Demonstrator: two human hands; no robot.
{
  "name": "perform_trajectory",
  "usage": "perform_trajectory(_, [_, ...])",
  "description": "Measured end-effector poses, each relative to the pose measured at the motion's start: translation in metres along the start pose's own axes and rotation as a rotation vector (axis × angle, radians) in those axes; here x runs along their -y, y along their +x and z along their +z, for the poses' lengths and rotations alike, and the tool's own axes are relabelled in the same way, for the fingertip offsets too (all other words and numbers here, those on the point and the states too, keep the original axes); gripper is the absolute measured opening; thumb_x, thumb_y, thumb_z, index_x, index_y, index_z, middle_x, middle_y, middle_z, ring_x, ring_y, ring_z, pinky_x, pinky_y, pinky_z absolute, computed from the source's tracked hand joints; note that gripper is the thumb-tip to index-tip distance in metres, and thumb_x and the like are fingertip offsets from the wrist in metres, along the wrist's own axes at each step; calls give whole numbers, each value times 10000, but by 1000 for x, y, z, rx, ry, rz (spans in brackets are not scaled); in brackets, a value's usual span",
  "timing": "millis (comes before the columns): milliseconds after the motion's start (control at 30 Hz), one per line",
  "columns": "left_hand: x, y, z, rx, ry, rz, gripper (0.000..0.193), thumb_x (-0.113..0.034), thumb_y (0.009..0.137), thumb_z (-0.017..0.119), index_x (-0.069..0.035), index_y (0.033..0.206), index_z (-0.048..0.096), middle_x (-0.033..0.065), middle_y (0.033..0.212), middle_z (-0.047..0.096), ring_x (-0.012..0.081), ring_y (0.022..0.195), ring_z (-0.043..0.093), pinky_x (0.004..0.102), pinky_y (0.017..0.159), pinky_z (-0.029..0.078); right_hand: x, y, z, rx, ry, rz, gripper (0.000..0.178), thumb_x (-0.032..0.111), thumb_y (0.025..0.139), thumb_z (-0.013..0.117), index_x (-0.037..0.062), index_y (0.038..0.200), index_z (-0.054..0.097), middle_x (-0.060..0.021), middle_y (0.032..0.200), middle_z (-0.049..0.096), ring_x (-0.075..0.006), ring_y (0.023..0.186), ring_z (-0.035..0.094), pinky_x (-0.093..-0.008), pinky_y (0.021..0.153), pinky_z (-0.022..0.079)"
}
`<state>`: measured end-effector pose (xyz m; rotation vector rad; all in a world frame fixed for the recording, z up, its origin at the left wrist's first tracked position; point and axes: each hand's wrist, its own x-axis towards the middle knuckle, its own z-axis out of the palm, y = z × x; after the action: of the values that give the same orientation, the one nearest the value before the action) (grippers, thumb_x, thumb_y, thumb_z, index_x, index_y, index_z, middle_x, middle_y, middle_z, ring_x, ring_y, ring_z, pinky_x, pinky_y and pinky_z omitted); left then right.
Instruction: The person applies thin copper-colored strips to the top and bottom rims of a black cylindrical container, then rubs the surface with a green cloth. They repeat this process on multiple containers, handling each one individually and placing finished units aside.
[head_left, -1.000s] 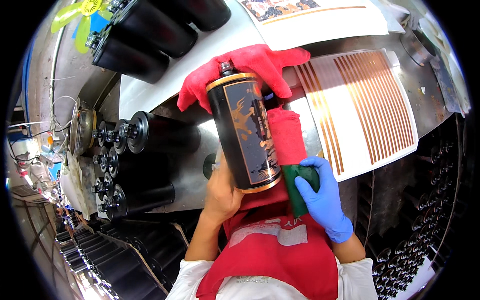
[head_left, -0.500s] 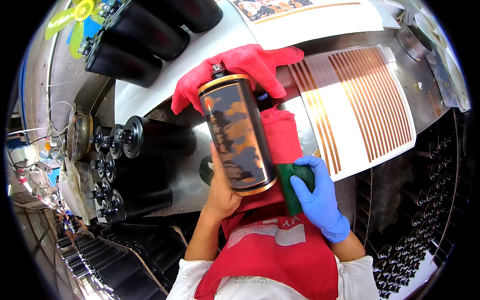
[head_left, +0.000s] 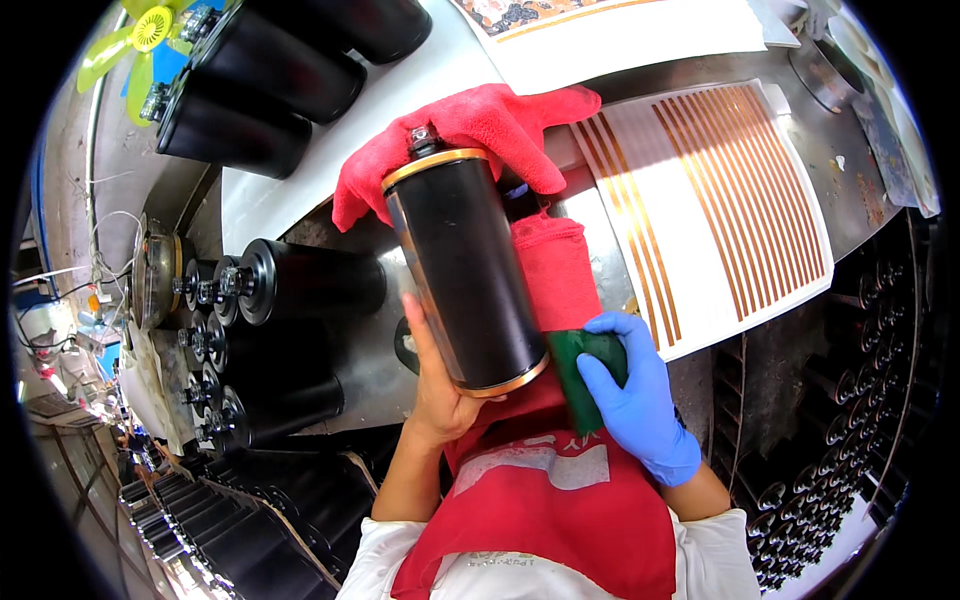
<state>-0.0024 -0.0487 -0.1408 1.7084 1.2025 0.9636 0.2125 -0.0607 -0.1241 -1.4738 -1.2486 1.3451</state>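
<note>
Black gold-rimmed cylindrical bottle (head_left: 465, 265), likely slick | I'd cradle base (head_left: 510, 381) | bare left hand (head_left: 442, 396) grasping it; blue-gloved right hand (head_left: 640, 400), green pad (head_left: 574, 376)

A grey metal worktop (head_left: 862, 160), stained in places, stretches across the middle — patches of glare whiten it. At the far left is a pale, mottled wall (head_left: 65, 135), a slim white pipe (head_left: 95, 170) running before it, with a yellow-green fan (head_left: 150, 30) at the top. Dark racks (head_left: 741, 400) stand below on the right; bright light whitens the lower-left edge — details there blur.
</note>
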Motion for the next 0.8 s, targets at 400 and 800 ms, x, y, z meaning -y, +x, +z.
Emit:
perform_trajectory(400, [-49,19,1,23,809,148,798,-43,737,677,54,1394,235,245,1394,316,399,1329,262,476,1091,120,17,-5,1,62,56,17,310,75,817,608,24,1098,487,-92,1008,527,-170,930,529,-279,849,422])
perform_trajectory(800, [-49,21,8,-19,602,128,1068,-105,732,744,48,1404,-72,244,1308,423,347,1194,461,394,1042,264,23,-15,13,74,-68,-282,302,126,830,631,62,1102,519,-135,906,633,-215,760,660,-299,662,517])
